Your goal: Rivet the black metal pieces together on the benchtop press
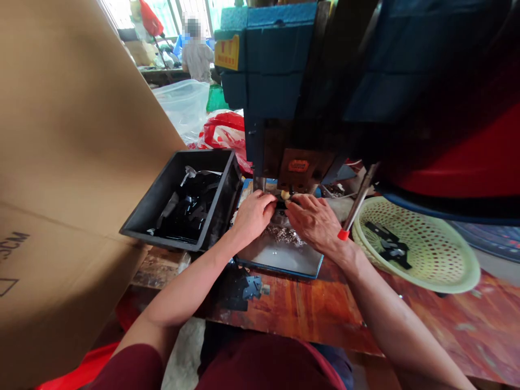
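Workshop clutter fills the background, with a person standing far off by the windows, and nearer lies a worn wooden bench [309, 309] carrying a blue press machine [276, 81]. Under the press head, near the bench's far edge, sits a small dark part [281, 205], pinched between both hands. It looks like a thin stamped metal piece: stiff, light, probably sharp-edged and slightly oily, best taken by its outer ends, clear of the tool. Too little of it shows to tell its long axis or which way it points.

The left hand [252, 215] has its fingers curled together on the part's left end; the right hand [314, 219] is flatter, its fingertips closed on the right end. Beneath them a metal tray [284, 260] holds a heap of shiny scraps [284, 234]. A lever with a red tip [343, 234] slants down just beside the right wrist.

Toward the left edge stands a black bin [162, 200] of dark pieces; toward the right, a pale green basket [447, 271] with a few more. Several dark plates [244, 287] lie at the near edge, and a cardboard box [60, 162] rises on the far left.
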`<state>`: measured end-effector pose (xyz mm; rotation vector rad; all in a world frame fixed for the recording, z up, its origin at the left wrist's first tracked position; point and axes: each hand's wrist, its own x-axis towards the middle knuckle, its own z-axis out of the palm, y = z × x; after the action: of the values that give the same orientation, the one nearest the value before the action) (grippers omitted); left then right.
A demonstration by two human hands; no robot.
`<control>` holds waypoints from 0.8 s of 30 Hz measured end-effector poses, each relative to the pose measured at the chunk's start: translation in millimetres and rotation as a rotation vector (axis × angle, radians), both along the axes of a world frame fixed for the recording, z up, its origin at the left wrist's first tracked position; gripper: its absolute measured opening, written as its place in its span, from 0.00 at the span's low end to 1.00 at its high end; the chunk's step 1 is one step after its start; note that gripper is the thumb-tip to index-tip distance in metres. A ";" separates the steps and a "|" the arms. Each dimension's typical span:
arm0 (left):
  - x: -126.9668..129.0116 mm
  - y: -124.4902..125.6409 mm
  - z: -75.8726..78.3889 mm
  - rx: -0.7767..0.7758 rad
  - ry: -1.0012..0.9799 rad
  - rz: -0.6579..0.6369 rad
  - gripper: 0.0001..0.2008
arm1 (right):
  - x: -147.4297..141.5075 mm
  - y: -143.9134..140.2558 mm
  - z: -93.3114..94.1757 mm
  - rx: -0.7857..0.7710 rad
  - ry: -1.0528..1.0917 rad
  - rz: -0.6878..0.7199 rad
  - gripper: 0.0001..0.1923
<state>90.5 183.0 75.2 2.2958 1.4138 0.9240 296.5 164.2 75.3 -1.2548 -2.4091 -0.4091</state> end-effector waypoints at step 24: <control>-10.8 -11.5 -10.2 0.192 0.094 -0.060 0.10 | 9.8 3.0 -21.8 -0.053 0.276 0.103 0.17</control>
<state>79.6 171.5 64.9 2.5382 1.3363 0.9848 306.3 167.2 53.5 -1.1208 -2.2481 -0.1326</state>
